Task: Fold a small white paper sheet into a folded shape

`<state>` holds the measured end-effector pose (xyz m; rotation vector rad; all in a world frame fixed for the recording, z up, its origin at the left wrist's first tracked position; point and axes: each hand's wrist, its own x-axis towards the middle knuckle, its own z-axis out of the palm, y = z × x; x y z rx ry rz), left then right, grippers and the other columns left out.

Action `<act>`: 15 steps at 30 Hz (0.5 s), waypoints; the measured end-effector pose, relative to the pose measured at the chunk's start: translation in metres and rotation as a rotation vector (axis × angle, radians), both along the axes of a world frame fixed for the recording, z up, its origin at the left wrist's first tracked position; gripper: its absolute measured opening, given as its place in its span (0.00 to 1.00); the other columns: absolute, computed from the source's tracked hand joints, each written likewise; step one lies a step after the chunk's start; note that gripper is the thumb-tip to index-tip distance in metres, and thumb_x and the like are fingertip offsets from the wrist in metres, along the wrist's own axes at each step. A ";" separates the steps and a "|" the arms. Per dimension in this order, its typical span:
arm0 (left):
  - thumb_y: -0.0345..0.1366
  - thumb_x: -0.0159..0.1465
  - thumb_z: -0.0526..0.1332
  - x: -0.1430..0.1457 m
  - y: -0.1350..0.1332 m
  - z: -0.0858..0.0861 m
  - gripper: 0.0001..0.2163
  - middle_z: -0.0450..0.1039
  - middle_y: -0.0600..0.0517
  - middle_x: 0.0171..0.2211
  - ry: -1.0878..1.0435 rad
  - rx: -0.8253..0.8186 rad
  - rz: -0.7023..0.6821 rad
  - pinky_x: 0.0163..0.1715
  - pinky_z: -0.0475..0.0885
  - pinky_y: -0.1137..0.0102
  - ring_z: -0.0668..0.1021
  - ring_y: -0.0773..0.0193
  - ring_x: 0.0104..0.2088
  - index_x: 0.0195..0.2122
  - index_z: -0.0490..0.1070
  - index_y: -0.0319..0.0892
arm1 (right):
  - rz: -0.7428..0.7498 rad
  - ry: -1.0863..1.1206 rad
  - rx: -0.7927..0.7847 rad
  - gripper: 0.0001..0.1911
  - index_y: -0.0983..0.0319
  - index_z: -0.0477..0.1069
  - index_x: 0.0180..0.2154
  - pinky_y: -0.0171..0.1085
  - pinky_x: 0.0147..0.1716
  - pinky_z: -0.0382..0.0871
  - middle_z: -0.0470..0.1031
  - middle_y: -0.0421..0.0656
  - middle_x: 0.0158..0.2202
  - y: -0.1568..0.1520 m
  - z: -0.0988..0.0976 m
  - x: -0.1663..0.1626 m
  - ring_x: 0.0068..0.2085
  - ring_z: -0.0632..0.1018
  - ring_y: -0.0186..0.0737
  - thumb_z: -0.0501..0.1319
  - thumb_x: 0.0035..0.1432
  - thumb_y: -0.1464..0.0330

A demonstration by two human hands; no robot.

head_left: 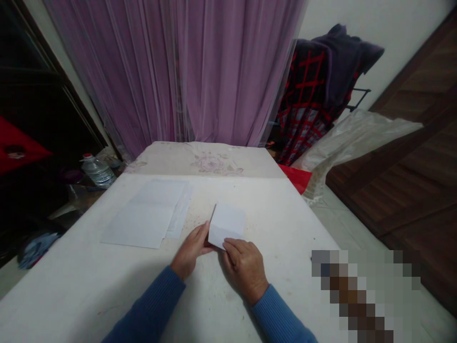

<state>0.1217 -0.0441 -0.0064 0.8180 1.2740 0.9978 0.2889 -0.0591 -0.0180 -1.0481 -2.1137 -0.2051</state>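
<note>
White paper (228, 219), a small piece, is being held over the table (289, 228), near its middle, between two hands. Its left edge is being gripped by the left hand (191, 250), with the thumb and fingers closed near the lower corner. By the right hand (246, 267), the near edge is being pinched, and the fingers are being curled there. Whether the far edge is being supported by the table cannot be told. To the left, well apart from the right hand, a large sheet (139, 214) is being left flat, with another sheet (183, 209) being partly covered by it. Judging from the finger positions, the near edge is perhaps being pressed or lined up. For the next move, a light, even grip is probably being called for, so that the paper is not being bent at the held corners.
</note>
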 end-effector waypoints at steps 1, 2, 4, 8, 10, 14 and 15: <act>0.50 0.64 0.56 -0.002 0.000 0.002 0.23 0.75 0.43 0.49 0.013 -0.009 -0.019 0.41 0.76 0.65 0.78 0.58 0.45 0.54 0.65 0.40 | 0.002 -0.011 -0.023 0.07 0.61 0.74 0.37 0.38 0.33 0.64 0.81 0.45 0.37 -0.002 -0.001 -0.005 0.35 0.77 0.40 0.58 0.59 0.73; 0.46 0.63 0.58 -0.004 0.002 0.002 0.23 0.75 0.43 0.48 0.033 -0.012 -0.033 0.39 0.76 0.67 0.79 0.59 0.44 0.55 0.64 0.40 | 0.006 -0.022 -0.054 0.07 0.61 0.75 0.37 0.38 0.33 0.65 0.81 0.45 0.37 -0.004 -0.002 -0.009 0.35 0.78 0.40 0.58 0.59 0.72; 0.38 0.60 0.59 -0.009 0.009 -0.001 0.23 0.76 0.44 0.46 0.093 0.018 -0.096 0.35 0.76 0.69 0.79 0.60 0.41 0.57 0.63 0.39 | 0.040 -0.052 -0.141 0.06 0.60 0.75 0.37 0.38 0.34 0.66 0.81 0.44 0.38 -0.007 0.000 -0.013 0.35 0.78 0.40 0.59 0.59 0.69; 0.28 0.53 0.55 -0.020 0.034 -0.004 0.24 0.79 0.46 0.41 0.286 0.155 -0.331 0.34 0.75 0.70 0.80 0.61 0.38 0.53 0.69 0.37 | 0.157 -0.034 -0.297 0.09 0.57 0.76 0.39 0.37 0.39 0.70 0.81 0.42 0.40 0.008 0.011 0.000 0.39 0.79 0.39 0.59 0.60 0.62; 0.27 0.51 0.54 -0.025 0.048 -0.001 0.24 0.80 0.48 0.41 0.409 0.222 -0.468 0.38 0.75 0.70 0.80 0.60 0.41 0.50 0.72 0.38 | 0.045 0.074 -0.260 0.14 0.59 0.74 0.47 0.41 0.45 0.70 0.79 0.46 0.45 0.031 0.018 0.016 0.45 0.78 0.43 0.58 0.61 0.63; 0.25 0.47 0.55 -0.031 0.077 0.010 0.23 0.81 0.50 0.40 0.578 0.272 -0.608 0.38 0.74 0.70 0.81 0.59 0.41 0.44 0.77 0.41 | -0.200 0.246 -0.480 0.35 0.64 0.64 0.58 0.45 0.44 0.72 0.74 0.53 0.52 0.084 0.021 0.045 0.49 0.77 0.50 0.67 0.49 0.61; 0.25 0.47 0.55 -0.032 0.083 0.012 0.23 0.81 0.50 0.38 0.620 0.283 -0.635 0.37 0.74 0.70 0.81 0.58 0.39 0.43 0.78 0.42 | -0.209 0.270 -0.614 0.35 0.63 0.65 0.58 0.42 0.39 0.74 0.77 0.51 0.47 0.095 0.020 0.048 0.43 0.79 0.47 0.67 0.48 0.62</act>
